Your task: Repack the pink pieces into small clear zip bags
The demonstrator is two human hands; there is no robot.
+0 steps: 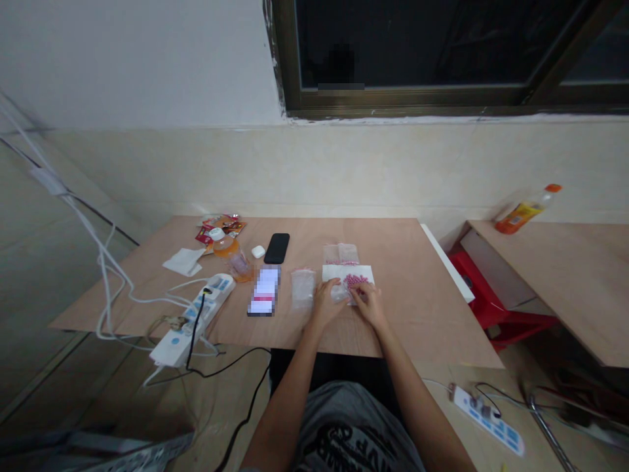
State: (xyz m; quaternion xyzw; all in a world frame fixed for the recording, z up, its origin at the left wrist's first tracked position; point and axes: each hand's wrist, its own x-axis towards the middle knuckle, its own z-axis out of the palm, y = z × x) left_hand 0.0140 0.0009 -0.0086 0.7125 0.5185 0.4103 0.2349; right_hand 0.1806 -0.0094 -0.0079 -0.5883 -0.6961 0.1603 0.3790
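Along the near left edge of the plywood worktop (417,308) lies a white power strip (192,319) trailing a black cable. From the hands, a paper tissue (184,261) and a heap of snack wrappers (221,226) sit at ten o'clock, with a black smartphone (277,248) nearer, at eleven. A blurred rectangular item (264,290) lies at nine o'clock, and just beside it is a small clear bag (303,288).

The left hand (327,303) is narrow, its fingertips on the near end of a clear plastic bag (339,293). The right hand (366,305) is also narrow, just beside the pink beads (356,280) inside that bag. Whether either hand truly grips the film, I cannot tell. The bag lies on a white card (348,275), directly between and ahead of the hands.

It should handle as light, soft and slippery, with beads that shift inside; the bead-free film near the left hand looks the surest place to hold. A second bead-filled bag (341,254) lies at twelve o'clock. Further right, an orange-capped bottle (528,208) rests on a separate board (550,295).
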